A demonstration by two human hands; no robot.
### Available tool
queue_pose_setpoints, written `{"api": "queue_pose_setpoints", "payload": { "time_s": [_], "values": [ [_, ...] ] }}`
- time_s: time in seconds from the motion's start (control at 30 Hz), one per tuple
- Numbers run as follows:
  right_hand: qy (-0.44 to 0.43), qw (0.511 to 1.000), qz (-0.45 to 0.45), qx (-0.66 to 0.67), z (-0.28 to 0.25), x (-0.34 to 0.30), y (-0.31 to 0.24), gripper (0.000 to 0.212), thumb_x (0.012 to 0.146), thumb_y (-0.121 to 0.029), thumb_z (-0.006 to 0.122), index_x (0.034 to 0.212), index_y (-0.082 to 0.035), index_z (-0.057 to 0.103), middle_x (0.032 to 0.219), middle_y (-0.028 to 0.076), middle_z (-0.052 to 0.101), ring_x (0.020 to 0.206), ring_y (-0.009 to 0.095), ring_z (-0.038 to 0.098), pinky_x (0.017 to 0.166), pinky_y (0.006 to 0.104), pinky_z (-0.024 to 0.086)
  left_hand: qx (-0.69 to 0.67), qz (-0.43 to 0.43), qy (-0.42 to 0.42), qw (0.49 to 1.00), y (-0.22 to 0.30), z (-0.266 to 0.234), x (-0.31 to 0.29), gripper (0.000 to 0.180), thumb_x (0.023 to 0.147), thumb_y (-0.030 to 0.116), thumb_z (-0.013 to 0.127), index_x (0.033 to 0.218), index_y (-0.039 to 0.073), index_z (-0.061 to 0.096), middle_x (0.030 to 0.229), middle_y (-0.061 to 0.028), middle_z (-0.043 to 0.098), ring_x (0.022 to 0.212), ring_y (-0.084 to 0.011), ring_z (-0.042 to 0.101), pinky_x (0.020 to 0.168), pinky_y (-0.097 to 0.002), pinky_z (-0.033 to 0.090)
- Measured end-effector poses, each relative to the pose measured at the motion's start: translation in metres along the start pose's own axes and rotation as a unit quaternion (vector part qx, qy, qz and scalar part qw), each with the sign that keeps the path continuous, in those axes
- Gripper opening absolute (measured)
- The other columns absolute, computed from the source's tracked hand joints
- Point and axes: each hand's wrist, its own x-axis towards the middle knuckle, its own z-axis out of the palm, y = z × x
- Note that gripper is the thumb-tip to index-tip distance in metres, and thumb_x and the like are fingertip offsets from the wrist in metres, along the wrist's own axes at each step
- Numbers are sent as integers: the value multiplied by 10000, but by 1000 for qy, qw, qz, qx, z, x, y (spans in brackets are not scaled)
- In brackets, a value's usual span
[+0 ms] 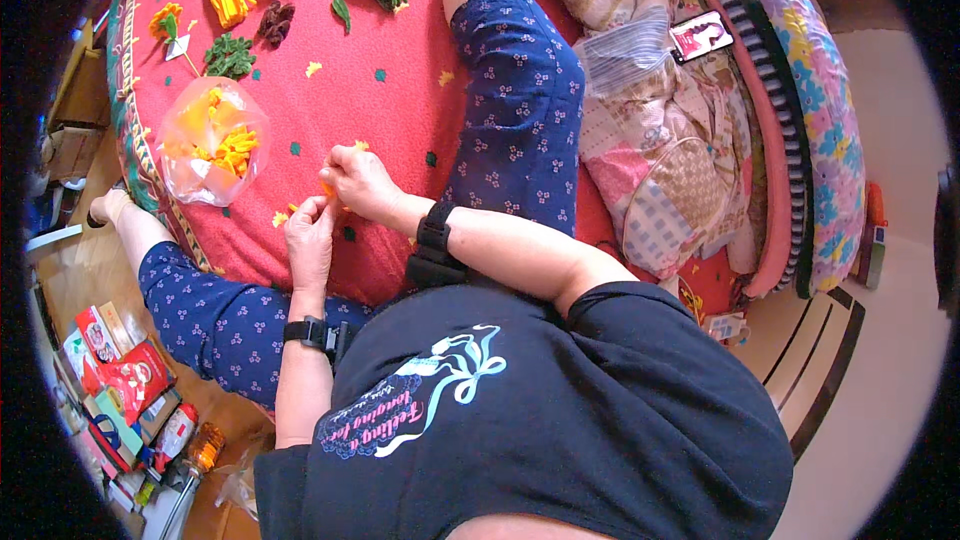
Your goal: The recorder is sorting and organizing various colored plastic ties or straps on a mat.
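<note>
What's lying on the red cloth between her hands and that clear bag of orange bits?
In the head view, the red cloth between the left hand and the clear bag holds only a small yellow scrap; otherwise it is bare.

Red bedspread (pixel 400 90), patchwork quilt (pixel 680 170), wooden floor (pixel 90 270).

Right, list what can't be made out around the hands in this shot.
- Small orange piece, head view: pinched between the left hand and right hand; the fingers cover most of it, so its shape is unclear.
- Clear plastic bag, head view: the crumpled film blurs the orange and yellow bits inside.
- Boxes and packets, head view: squeezed and bent at the fisheye rim.
</note>
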Motion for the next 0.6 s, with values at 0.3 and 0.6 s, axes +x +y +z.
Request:
{"api": "queue_pose_setpoints", "payload": {
  "time_s": [0.3, 0.6],
  "values": [
    [-74, 992, 74, 67, 2, 0, 1, 165, 786, -164, 561, 770, 0, 561, 745, 204, 594, 741, 330, 600, 644, 400, 466, -51, -124, -46, 990, -4, 1, 2, 166, 838, 138, 581, 730, 15, 604, 609, 27, 542, 539, -45, 446, 498, -210, 367],
    [-157, 987, 14, -43, 1, 0, 15, 168, 806, -171, 574, 832, -5, 563, 658, 172, 580, 646, 279, 605, 558, 366, 457, -86, 10, 7, 996, 8, -4, 4, 133, 828, 19, 569, 960, 19, 588, 873, -11, 592, 805, -77, 535, 729, -214, 458]
  ]
}}
